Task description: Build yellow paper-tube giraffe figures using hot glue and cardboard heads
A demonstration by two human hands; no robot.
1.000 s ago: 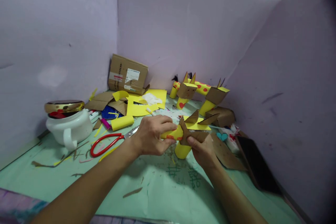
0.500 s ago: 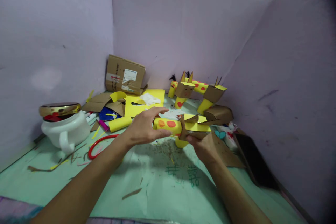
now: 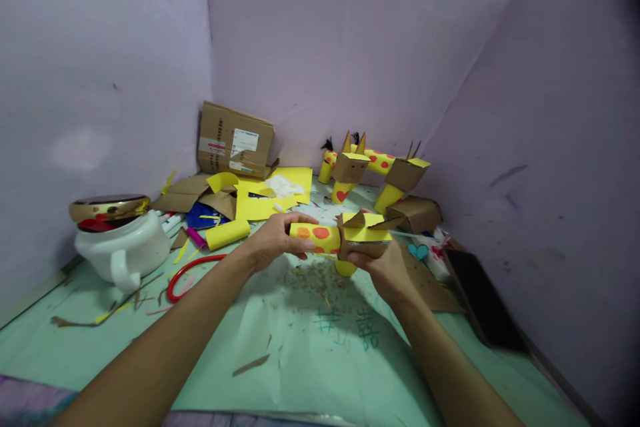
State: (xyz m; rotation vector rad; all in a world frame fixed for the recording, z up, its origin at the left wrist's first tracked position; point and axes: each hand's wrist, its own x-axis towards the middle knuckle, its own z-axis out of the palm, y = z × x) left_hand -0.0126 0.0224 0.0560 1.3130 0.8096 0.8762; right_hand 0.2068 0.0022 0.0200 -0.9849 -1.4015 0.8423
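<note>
The left hand (image 3: 276, 238) grasps the far-left end of a smooth, round paper tube (image 3: 320, 239), yellow with orange-red spots, thumb in front and fingers behind. The right hand (image 3: 384, 272) grips the boxy cardboard head (image 3: 365, 249) at the tube's other end, its thumb pressed on the lower front. Together these parts make a paper animal (image 3: 345, 243), held level between the hands over the middle of the worktop (image 3: 295, 353); a short yellow leg (image 3: 346, 268) points down beneath it, and whether it touches the surface I cannot tell. The head has a flat yellow paper top and two stiff brown flaps.

Behind stand two similar spotted animals (image 3: 352, 169), each with a cardboard head and two pointed ears. To the left are one loose yellow roll (image 3: 227, 235), one magenta marker (image 3: 195, 237), one curved red handle (image 3: 174, 287), one glossy white pot (image 3: 123, 250) and one creased cardboard box (image 3: 235, 141). At right lie one flat black phone (image 3: 484, 297) and one blue heart (image 3: 418, 251).
</note>
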